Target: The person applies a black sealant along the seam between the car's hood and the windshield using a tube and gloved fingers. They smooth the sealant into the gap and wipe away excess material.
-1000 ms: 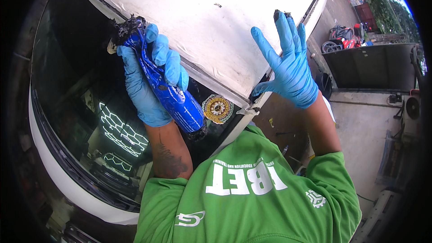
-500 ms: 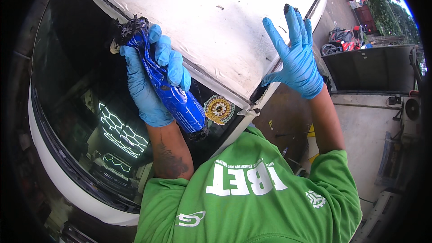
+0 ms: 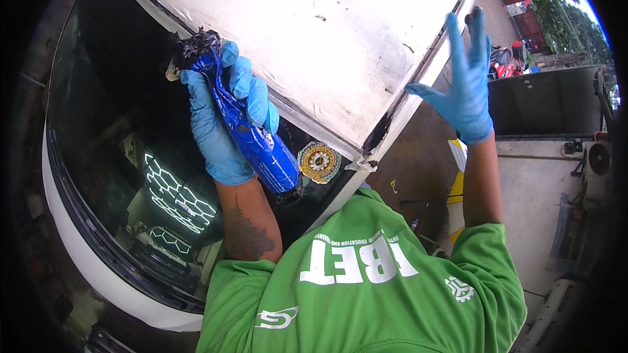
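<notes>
My left hand [image 3: 217,134], in a light blue glove, is wrapped round a blue foil sealant pack [image 3: 265,160]. The pack is crumpled and squeezed toward its far end, where black sealant [image 3: 199,46] bulges out; its near end is smeared black too. It is held tilted over the dark windshield [image 3: 98,124], beside the white vehicle roof [image 3: 307,33]. My gloved right hand [image 3: 461,98] is raised beyond the roof's right edge, fingers spread, with black sealant on a fingertip. Black material shows in the gap [image 3: 378,136] at the roof's near corner.
A round gold emblem sticker [image 3: 319,162] is on the glass near the roof corner. Small dark crumbs lie on the roof. To the right stand a dark panel [image 3: 546,101], a pale wall [image 3: 533,183] and a yellow-and-white object [image 3: 456,186]. Red machinery is farther back.
My right hand has moved to the right, away from the roof edge, with its fingers still spread. The left hand and the sealant pack have shifted only slightly.
</notes>
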The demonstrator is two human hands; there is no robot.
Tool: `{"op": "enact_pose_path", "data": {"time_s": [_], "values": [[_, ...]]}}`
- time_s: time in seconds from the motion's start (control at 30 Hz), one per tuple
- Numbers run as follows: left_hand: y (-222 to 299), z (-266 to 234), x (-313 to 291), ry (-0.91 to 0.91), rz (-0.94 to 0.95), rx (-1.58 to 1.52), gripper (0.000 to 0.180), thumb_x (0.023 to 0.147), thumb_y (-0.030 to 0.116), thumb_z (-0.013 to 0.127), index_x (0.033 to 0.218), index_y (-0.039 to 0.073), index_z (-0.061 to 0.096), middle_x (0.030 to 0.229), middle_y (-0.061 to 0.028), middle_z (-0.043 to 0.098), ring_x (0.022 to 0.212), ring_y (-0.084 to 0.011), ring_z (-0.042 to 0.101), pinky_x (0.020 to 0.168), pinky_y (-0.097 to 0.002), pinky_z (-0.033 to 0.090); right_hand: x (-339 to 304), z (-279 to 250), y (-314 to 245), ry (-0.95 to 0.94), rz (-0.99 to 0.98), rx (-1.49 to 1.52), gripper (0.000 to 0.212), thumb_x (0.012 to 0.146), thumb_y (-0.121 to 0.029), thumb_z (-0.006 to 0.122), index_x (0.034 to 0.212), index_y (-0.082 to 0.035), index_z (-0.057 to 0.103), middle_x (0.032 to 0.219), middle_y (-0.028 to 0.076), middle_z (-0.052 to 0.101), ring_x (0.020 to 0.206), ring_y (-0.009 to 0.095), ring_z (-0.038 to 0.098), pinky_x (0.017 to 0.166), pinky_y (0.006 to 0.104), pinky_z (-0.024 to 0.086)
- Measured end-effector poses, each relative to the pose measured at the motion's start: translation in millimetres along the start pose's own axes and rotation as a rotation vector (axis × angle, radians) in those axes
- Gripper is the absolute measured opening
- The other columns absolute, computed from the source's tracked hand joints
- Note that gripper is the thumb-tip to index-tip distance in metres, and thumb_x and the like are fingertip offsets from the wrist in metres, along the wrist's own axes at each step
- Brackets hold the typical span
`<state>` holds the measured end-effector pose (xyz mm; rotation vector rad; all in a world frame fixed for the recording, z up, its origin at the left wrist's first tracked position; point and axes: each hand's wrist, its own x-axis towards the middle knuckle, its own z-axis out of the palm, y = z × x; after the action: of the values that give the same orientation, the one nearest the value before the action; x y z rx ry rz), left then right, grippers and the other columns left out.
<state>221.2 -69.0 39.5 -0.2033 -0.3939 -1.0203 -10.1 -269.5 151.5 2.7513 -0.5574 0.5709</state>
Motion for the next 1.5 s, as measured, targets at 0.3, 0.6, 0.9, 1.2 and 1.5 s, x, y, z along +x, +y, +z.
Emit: {"op": "enact_pose_path", "data": {"time_s": [0.3,0.6,0.9,1.2,1.5], "values": [[0,-3,0,-0.025,-0.008,-0.029,0.052,0.102,0.039,0.042,0.132,-0.003,0.044,0.086,-0.0074,0.046,0.058,-0.0167,0.045,0.048,-0.0364,0.045,-77,-19,-61,-0.137,0.198,0.918,0.094,0.085,-0.052,0.062,0.151,0.001,0.02,0.153,0.026,0.019,0.112,0.033,0.059,0.1,0.0453,0.042],[-4,-3,-1,0.034,-0.022,-0.06,0.054,0.099,0.045,0.046,0.129,-0.001,0.044,0.087,-0.0081,0.049,0.059,-0.0203,0.052,0.048,-0.0382,0.047,-104,3,-75,-0.398,0.005,0.788,0.088,0.084,-0.048,0.063,0.149,0.0,0.028,0.149,0.032,0.025,0.14,0.045,0.028,0.112,0.0557,0.021],[-5,-4,1,-0.045,-0.018,-0.049,0.052,0.102,0.04,0.042,0.131,-0.004,0.045,0.088,-0.0087,0.047,0.059,-0.0171,0.046,0.048,-0.0366,0.043,-97,1,-79,-0.453,-0.037,0.66,0.09,0.083,-0.052,0.063,0.149,-0.002,0.027,0.148,0.03,0.028,0.138,0.042,0.032,0.111,0.0629,0.017],[-4,-4,0,-0.045,-0.005,-0.027,0.053,0.102,0.04,0.041,0.133,-0.003,0.044,0.088,-0.0083,0.048,0.059,-0.0165,0.047,0.048,-0.0366,0.044,-93,-1,-88,-0.514,-0.118,0.514,0.083,0.083,-0.05,0.062,0.148,-0.006,0.034,0.149,0.027,0.031,0.12,0.032,0.055,0.11,0.061,0.021],[-3,-4,0,-0.047,-0.014,-0.022,0.052,0.102,0.039,0.043,0.132,-0.003,0.044,0.088,-0.0077,0.047,0.058,-0.0157,0.046,0.048,-0.0356,0.044,-90,4,-81,-0.394,0.047,0.84,0.093,0.083,-0.058,0.059,0.149,0.0,0.028,0.145,0.026,0.037,0.11,0.032,0.06,0.109,0.0482,0.029]]}}
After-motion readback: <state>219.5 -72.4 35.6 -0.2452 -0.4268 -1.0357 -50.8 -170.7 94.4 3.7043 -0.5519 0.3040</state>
